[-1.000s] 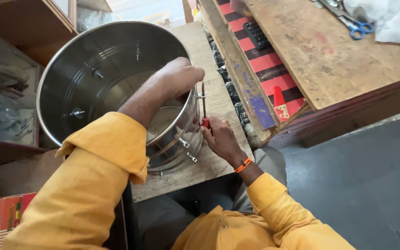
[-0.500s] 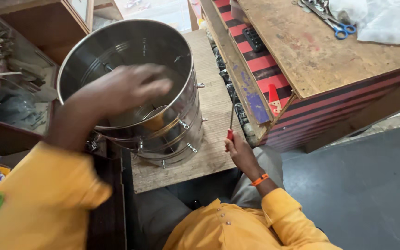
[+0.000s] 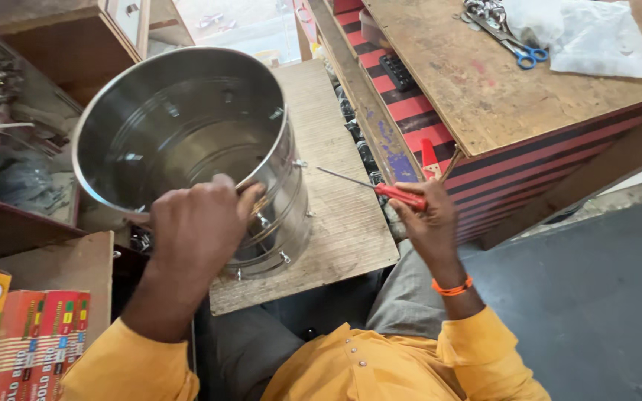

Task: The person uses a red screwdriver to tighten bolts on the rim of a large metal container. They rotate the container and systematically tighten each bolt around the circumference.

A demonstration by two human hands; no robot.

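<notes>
Head view, looking down. Large shiny stainless-steel cylindrical drum standing upright, open mouth up, on a pale ribbed wooden counter, toward its left edge. Small bolts or rivets dotted along the drum's right wall, one stub sticking out near the upper rim.

Left hand draped over the near rim of the drum, fingers curled inward over the edge, clamped on the rim; palm side hidden, so depth of grip inside cannot be told. Yellow sleeve running down to lower left.

Right hand off to the right of the drum, clear of it, above the counter's right edge. Fingers closed narrow around the red handle of a slim red-handled metal screwdriver. Long axis of screwdriver running up-left from the hand, thin shaft pointing at the drum's right wall, tip just short of the protruding stub, not touching as far as can be seen. Orange band on the right wrist.

Drum lies left of the screwdriver tip; right hand nearer the bolts on the wall, left hand already on the rim.

Around: red-and-black striped wooden workbench upper right with blue-handled scissors and a clear plastic sheet on top; red and yellow cardboard boxes lower left; grey floor at right.
</notes>
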